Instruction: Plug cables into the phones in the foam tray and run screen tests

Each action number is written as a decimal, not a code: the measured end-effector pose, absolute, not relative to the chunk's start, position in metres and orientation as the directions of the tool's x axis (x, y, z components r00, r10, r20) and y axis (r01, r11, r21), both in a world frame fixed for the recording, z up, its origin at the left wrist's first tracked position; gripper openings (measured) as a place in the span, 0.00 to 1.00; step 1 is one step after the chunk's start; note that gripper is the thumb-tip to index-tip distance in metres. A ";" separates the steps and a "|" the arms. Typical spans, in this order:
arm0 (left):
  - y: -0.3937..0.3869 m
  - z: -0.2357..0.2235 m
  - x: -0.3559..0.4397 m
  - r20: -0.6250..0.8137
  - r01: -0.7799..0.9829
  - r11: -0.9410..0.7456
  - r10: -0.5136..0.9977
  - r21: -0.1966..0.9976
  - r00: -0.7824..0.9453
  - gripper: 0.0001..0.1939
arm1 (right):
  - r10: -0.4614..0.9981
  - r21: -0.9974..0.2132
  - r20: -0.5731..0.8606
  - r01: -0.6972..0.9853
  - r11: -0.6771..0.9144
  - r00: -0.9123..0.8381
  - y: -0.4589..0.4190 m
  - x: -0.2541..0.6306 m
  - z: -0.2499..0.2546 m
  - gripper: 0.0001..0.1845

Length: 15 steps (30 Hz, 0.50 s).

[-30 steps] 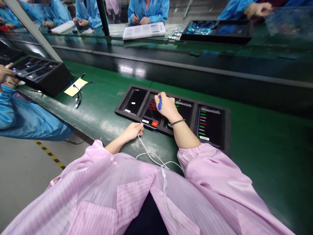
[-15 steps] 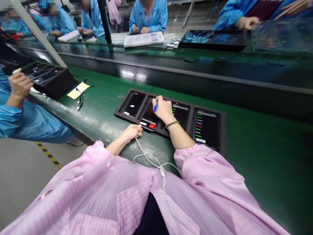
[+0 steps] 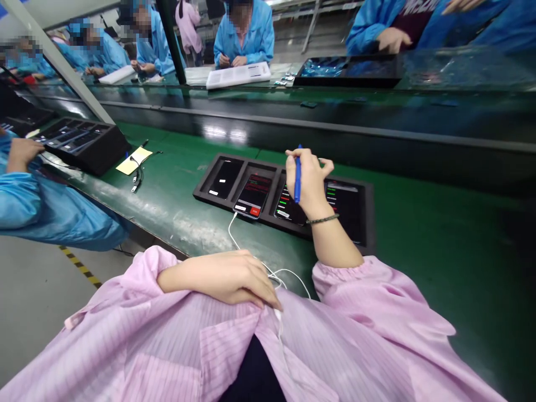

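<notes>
My right hand (image 3: pixel 310 178) grips a blue pen (image 3: pixel 297 181) above the third smartphone (image 3: pixel 285 206) in a black foam tray (image 3: pixel 262 221), hiding part of it. My left hand (image 3: pixel 228 276) is low in front of my chest, fingers stretched and thumb apart. Its fingertips reach the small joint piece (image 3: pixel 278 314) of a white cable (image 3: pixel 231 231); whether they touch it I cannot tell. The cable plugs into the lower edge of the second smartphone (image 3: pixel 253 192), which shows red text and a red box. The leftmost smartphone (image 3: pixel 226 178) has a dark screen with white stickers; the rightmost smartphone (image 3: pixel 343 201) displays coloured lines.
On the green bench (image 3: pixel 167 195), a yellow paper (image 3: pixel 133 161) lies with short black cables (image 3: pixel 138 178). Another foam tray (image 3: pixel 84 145) of phones stands left, beside a co-worker's blue sleeve (image 3: pixel 25 195). Across a dark channel (image 3: pixel 259 123), several people in blue work near a black tray (image 3: pixel 347 82).
My left hand has let go of the plug at the second phone and come back toward my chest. My right hand with the pen has moved right, from the second phone to the third.
</notes>
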State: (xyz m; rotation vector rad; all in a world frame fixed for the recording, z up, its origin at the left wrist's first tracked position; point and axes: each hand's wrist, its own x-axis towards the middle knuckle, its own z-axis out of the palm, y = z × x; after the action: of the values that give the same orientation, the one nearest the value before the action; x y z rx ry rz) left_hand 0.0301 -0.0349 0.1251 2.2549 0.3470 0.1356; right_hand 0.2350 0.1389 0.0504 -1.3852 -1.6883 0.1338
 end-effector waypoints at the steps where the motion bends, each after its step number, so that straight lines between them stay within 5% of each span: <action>1: -0.036 0.124 0.035 -0.005 0.208 -0.650 0.300 0.731 0.954 0.10 | 0.812 -0.601 0.580 0.712 0.364 0.074 0.137 0.239 0.051 0.10; 8: -0.032 0.100 0.057 0.103 0.102 -0.790 0.204 0.605 0.974 0.06 | 0.776 -0.627 0.611 0.696 0.350 0.160 0.123 0.257 0.053 0.08; 15: -0.030 0.141 0.072 0.456 -0.104 -0.973 0.002 0.208 0.890 0.13 | 0.747 -0.598 0.650 0.703 0.386 0.143 0.105 0.266 0.050 0.11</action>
State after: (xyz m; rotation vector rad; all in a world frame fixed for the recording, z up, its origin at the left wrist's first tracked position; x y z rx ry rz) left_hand 0.0716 -0.0301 0.1411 2.8311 -0.0780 0.6828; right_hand 0.2664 0.1053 0.0505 -1.3305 -1.5726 0.0514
